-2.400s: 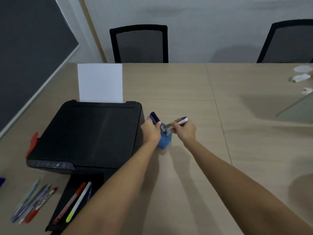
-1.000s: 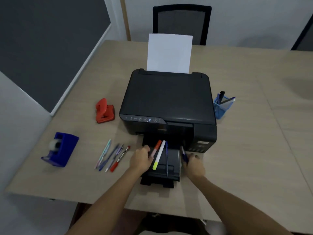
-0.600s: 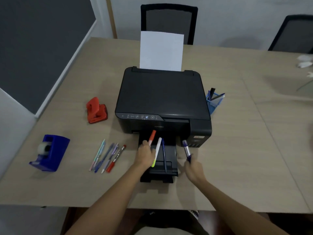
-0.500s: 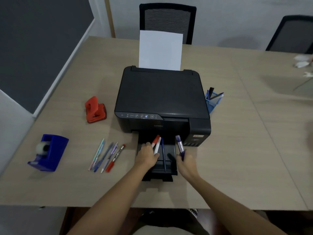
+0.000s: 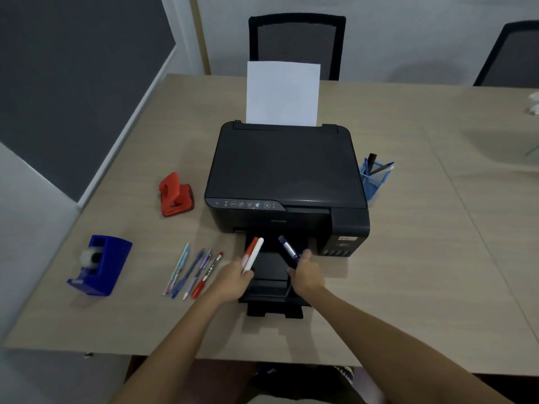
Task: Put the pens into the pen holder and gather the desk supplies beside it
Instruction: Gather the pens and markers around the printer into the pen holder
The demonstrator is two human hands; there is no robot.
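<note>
My left hand point(image 5: 233, 279) grips two markers point(image 5: 253, 253), one red and one white, over the printer's output tray point(image 5: 269, 290). My right hand point(image 5: 306, 275) holds a purple pen point(image 5: 287, 249), its tip pointing away and left. A blue mesh pen holder point(image 5: 374, 177) with a few pens in it stands at the printer's right side. Several pens point(image 5: 192, 271) lie in a row on the table left of the tray. A red hole punch point(image 5: 175, 195) and a blue tape dispenser point(image 5: 100, 265) sit further left.
A black printer point(image 5: 285, 176) with a white sheet point(image 5: 282, 93) in its feeder fills the table's middle. Two black chairs point(image 5: 296, 43) stand behind the table. The table's near edge point(image 5: 204, 352) runs just in front of me. A wall panel borders the left.
My hands came back from the pen holder to the output tray. The left hand picked up the red and white markers, the right hand the purple pen, and the blue pen has left the tray.
</note>
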